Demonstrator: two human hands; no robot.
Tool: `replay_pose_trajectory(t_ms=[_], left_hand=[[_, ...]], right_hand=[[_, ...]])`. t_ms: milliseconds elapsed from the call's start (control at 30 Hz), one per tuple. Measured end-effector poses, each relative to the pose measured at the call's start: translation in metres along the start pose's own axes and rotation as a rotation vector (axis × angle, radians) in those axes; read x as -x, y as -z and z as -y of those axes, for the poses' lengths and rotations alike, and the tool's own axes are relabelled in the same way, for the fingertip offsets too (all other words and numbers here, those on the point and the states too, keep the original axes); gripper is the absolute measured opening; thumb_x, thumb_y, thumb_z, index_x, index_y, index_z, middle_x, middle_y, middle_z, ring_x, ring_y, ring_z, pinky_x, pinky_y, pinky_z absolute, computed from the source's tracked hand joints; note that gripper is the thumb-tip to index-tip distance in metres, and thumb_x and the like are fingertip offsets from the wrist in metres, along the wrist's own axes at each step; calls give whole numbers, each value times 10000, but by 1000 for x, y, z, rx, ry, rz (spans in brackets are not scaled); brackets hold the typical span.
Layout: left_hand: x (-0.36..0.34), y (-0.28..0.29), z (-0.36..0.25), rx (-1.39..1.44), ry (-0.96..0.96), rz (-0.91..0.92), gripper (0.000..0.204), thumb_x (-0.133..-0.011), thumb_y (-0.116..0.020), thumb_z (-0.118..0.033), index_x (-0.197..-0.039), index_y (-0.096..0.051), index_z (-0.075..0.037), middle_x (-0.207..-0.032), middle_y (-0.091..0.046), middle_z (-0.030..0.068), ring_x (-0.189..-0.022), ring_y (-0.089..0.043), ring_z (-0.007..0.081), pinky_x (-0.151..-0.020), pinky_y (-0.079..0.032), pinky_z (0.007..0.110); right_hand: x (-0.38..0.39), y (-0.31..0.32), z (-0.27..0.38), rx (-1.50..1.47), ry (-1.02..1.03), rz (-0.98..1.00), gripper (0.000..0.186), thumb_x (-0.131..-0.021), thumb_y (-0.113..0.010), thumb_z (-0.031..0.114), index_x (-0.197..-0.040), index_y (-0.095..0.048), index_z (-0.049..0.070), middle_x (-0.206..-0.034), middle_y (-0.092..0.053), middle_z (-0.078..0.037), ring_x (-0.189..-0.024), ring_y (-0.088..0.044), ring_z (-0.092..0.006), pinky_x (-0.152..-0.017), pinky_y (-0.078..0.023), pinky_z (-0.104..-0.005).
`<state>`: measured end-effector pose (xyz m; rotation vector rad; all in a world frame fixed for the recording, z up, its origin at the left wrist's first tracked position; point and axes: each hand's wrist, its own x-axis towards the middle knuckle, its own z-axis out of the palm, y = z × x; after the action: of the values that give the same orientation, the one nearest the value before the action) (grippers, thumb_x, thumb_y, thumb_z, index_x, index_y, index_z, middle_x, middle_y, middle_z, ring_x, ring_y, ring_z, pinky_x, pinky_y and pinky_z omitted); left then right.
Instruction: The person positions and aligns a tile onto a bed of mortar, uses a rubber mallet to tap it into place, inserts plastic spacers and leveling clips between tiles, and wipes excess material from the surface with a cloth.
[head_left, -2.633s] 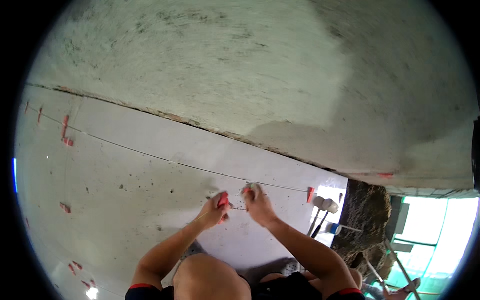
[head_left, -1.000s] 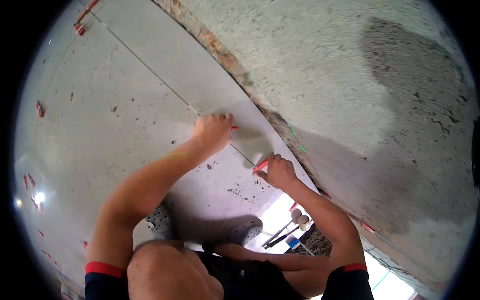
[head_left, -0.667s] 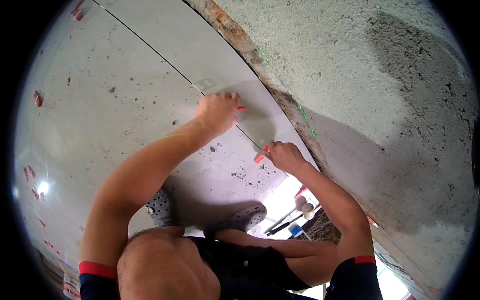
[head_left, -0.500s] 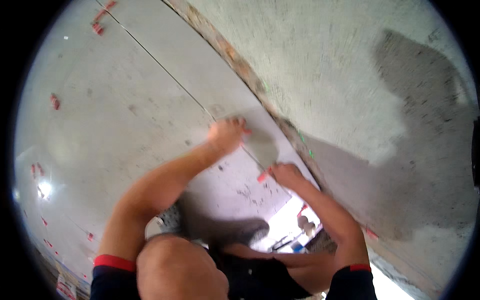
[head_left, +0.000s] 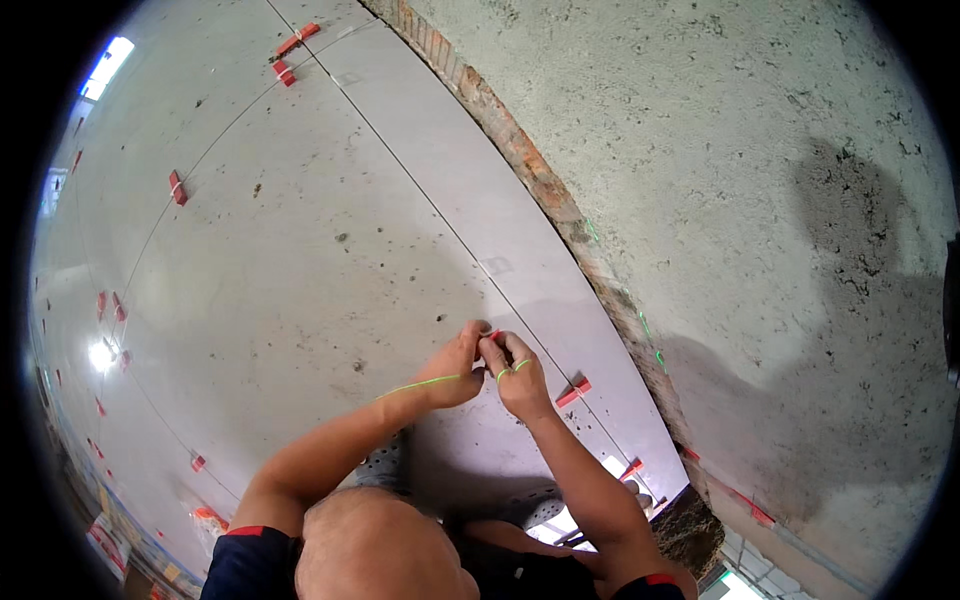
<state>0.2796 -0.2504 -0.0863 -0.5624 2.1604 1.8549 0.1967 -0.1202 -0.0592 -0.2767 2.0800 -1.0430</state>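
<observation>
My left hand [head_left: 457, 368] and my right hand [head_left: 520, 380] meet over a large grey floor tile [head_left: 290, 250], left of the long joint. The thumb and fingers of my right hand pinch a small red tile leveling wedge [head_left: 495, 335], mostly covered. Closed fingertips of my left hand touch the same spot; whatever they hold is too small to make out. A green laser line crosses my left wrist and my right fingers. Just right of my right hand, another red wedge [head_left: 574, 391] sits across the joint on a white clip.
A narrow tile strip [head_left: 470, 170] lies between the joint and a rough brick-edged gap [head_left: 540, 180]. Beyond it rises a rough grey wall [head_left: 700, 150] with shadows. More red wedges [head_left: 297, 39] mark other joints. A clear bag with red pieces [head_left: 208, 520] lies at lower left.
My hands were apart at the joint, the left one farther up it; now they are together left of it. The view has shifted, and the wedge by my right hand shows uncovered.
</observation>
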Motion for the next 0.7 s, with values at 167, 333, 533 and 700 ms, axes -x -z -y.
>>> replay_pose_trajectory(t_ms=[167,333,533,700], left_hand=[[-8,16,-9,-97,64,74,585,-859,-721,-176,-1354,-432,-57,-1082,-652,222,-1024,-649,382,-862,-518,461],[-78,89,-41,-631,152,-234,245,-893,-699,-220,-1096,-615,-114,-995,-692,136,-922,-668,367,-771,-531,454],[-142,164,-36,-776,159,-314,594,-795,-826,-432,-1162,-541,-61,-1079,-711,118,-1067,-673,329,-837,-547,436],[-146,165,-45,-772,234,-229,640,-753,-862,-421,-1177,-559,-50,-1088,-720,128,-1072,-685,321,-873,-559,422]], right_hand=[[-25,9,19,-581,-80,-275,359,-1083,-444,375,-1139,-542,34,-1001,-675,-124,-845,-707,-223,-748,-582,-357],[-70,45,31,-184,-99,-267,349,-1067,-485,278,-1295,-431,20,-1053,-642,-194,-971,-690,-318,-819,-578,-396],[-100,53,27,1073,364,-92,268,-976,-518,69,-1239,-519,17,-1166,-505,-217,-965,-654,-382,-845,-562,-498],[-112,62,39,1202,784,102,449,-833,-556,-16,-1277,-563,51,-1051,-560,-130,-856,-604,-313,-795,-536,-433]])
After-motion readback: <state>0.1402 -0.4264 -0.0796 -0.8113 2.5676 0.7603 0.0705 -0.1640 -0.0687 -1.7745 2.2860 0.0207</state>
